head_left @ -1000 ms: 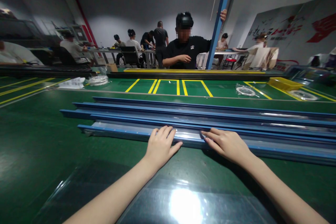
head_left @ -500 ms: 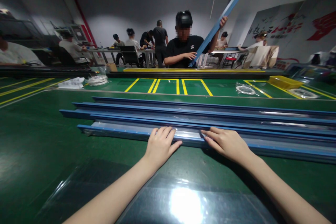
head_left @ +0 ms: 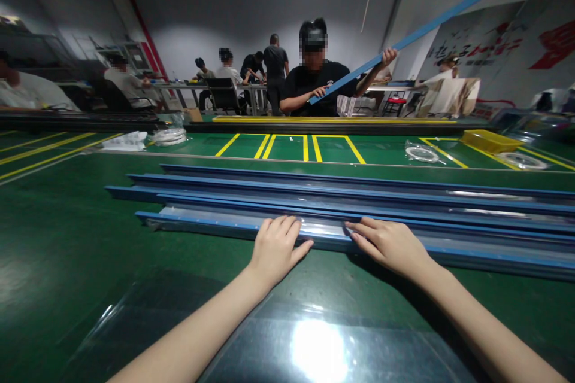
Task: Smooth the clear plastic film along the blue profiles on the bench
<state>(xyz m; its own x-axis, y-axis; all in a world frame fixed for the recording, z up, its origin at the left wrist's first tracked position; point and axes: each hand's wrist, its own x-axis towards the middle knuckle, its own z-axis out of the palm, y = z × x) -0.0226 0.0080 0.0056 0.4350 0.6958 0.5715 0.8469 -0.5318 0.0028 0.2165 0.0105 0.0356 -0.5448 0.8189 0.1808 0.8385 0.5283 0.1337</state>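
Observation:
Several long blue rails lie side by side across the green table (head_left: 67, 239). The nearest blue rail (head_left: 202, 222) has a shiny clear strip along its top. My left hand (head_left: 275, 248) lies on this rail with fingers stretched flat and thumb out, holding nothing. A little to the right, my right hand (head_left: 390, 245) rests on the same rail, its fingers also extended over the front edge. The hands are about a hand's width apart.
A person in black (head_left: 314, 81) stands across the table holding another long blue rail (head_left: 426, 25) slanted up to the right. A yellow tray (head_left: 487, 142) and coiled clear rings (head_left: 420, 154) lie at the far right; other people sit at tables behind.
My hands have stayed put on the near rail. The person opposite has swung their blue rail from nearly upright down to a shallow slant pointing right.

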